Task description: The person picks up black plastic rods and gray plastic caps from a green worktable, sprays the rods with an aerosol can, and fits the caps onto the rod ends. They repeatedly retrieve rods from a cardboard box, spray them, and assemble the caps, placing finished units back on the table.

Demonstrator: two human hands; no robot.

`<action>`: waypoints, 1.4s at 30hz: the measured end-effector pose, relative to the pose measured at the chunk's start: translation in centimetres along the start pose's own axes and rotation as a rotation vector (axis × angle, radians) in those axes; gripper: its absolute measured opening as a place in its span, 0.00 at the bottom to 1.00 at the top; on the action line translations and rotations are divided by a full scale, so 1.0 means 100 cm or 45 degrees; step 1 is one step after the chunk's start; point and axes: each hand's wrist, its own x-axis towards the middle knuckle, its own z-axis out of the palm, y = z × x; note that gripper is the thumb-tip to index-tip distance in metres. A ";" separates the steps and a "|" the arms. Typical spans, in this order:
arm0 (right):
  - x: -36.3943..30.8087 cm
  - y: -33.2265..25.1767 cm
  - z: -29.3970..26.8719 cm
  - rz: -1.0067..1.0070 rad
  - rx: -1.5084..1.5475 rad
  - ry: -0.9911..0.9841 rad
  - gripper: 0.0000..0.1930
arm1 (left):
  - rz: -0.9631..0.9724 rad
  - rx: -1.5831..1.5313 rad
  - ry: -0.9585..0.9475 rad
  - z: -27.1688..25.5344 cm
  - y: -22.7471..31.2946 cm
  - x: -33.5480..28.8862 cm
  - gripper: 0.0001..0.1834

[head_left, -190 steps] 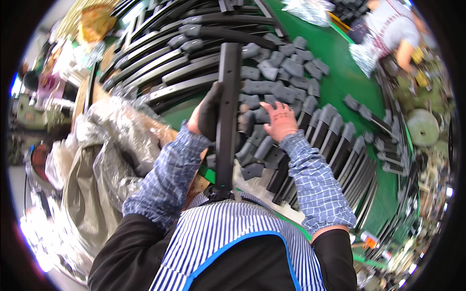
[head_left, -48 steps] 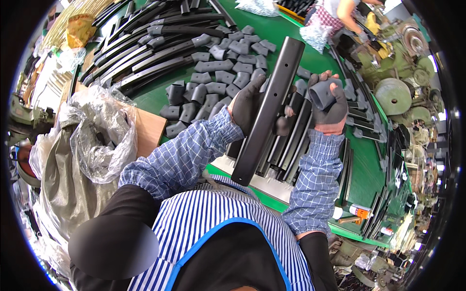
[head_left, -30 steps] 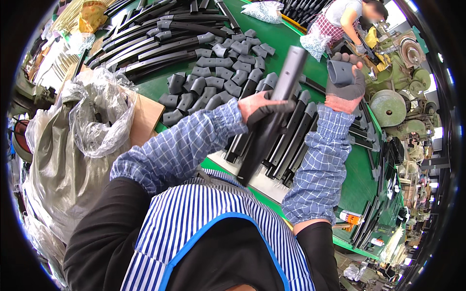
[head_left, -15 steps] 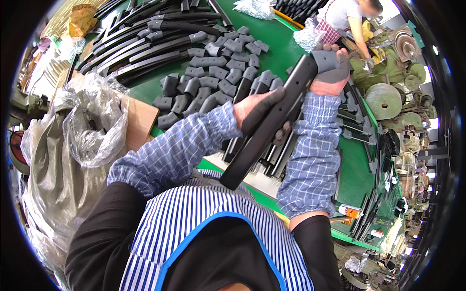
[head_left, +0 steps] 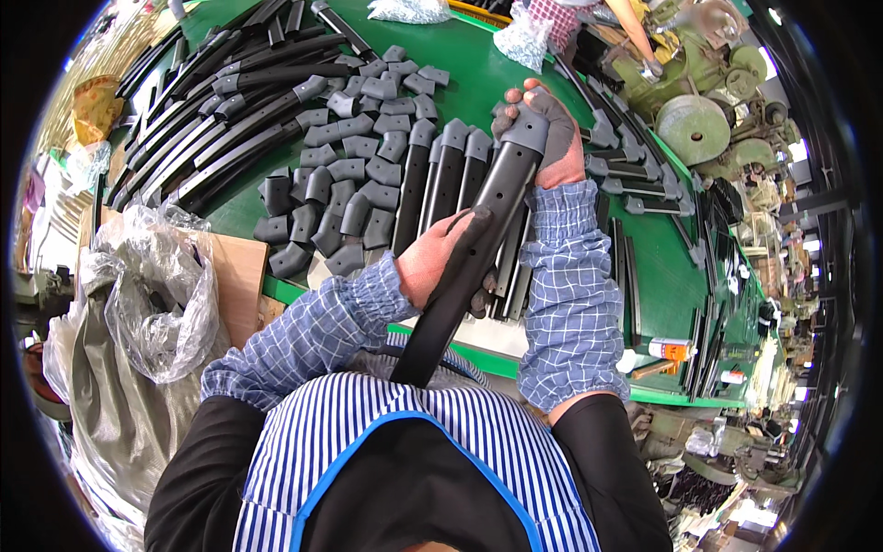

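Note:
A long black bar (head_left: 501,195) with small holes slants from my apron up and to the right. Around its middle wraps my left hand (head_left: 430,261), in a pink and dark grey work glove. A grey angled end fitting (head_left: 526,130) sits on the bar's far end. My right hand (head_left: 559,140), gloved alike, is closed round that fitting from the right, its fingers curling over the far side. Left of the bar, more black bars with grey ends (head_left: 447,166) lie side by side. A pile of loose grey fittings (head_left: 359,170) spreads beyond my left hand.
Curved black bars (head_left: 230,120) are heaped at the far left of the green table (head_left: 487,60). Finished-looking bars (head_left: 635,175) lie at the right. A plastic bag (head_left: 166,313) stands at left. A co-worker's arm (head_left: 636,32) reaches toward green machinery (head_left: 694,129).
The grey fitting, earlier held at the bar's end, now lines up with the bar and covers its tip. Both hands still grip. The head view has shifted, bringing more of the bars alongside into sight.

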 end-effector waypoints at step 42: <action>-0.107 -0.013 -0.244 0.515 -2.567 1.410 0.36 | 0.200 1.886 0.739 -0.025 -0.102 0.258 0.36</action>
